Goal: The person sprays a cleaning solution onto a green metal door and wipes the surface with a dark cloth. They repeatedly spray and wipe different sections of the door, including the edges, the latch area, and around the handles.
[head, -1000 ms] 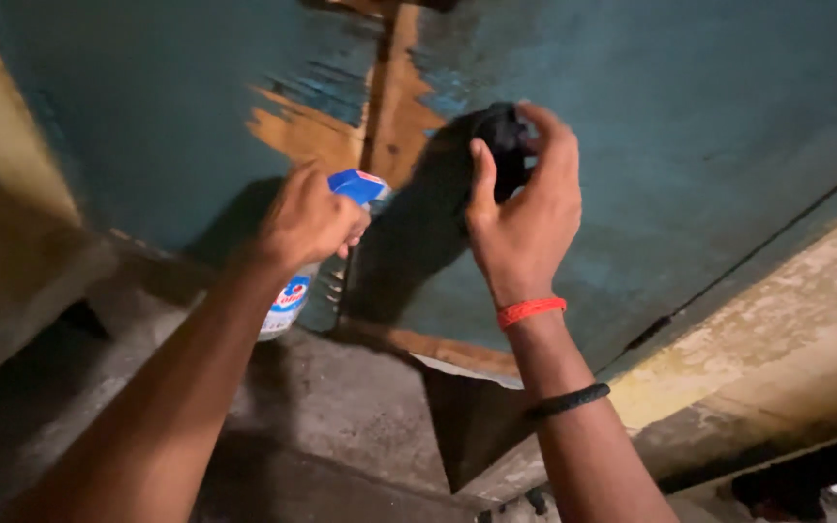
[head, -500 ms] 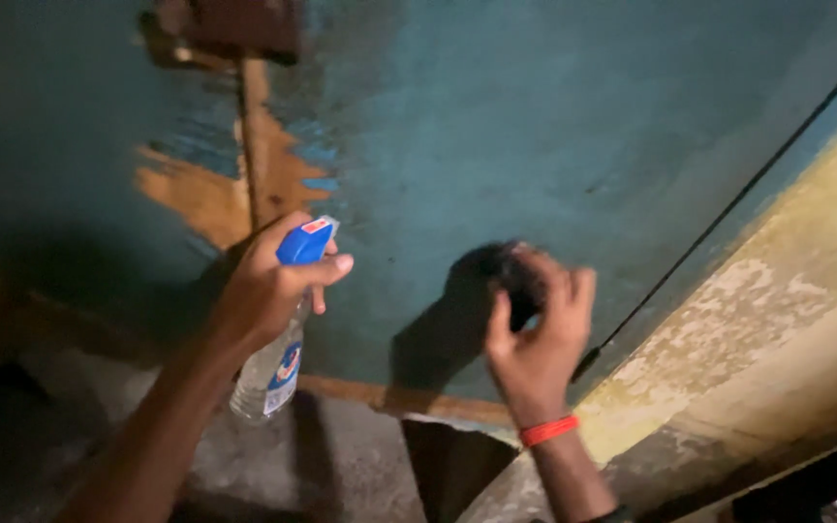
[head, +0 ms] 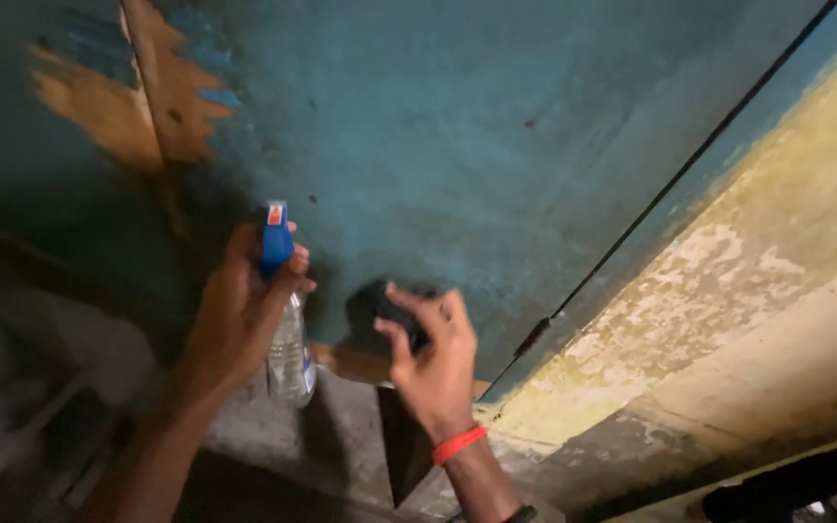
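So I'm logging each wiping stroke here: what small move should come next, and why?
Probably sweep the dark sponge in the right hand sideways along the teal door's bottom edge: it presses there already, and the left hand holds the spray bottle aside.

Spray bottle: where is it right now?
Head view, lower left of centre: the spray bottle is upright in the left hand, in front of the teal door, left of the right hand holding a dark pad.

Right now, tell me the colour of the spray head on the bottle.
Blue, on the clear bottle in the left hand; head view.
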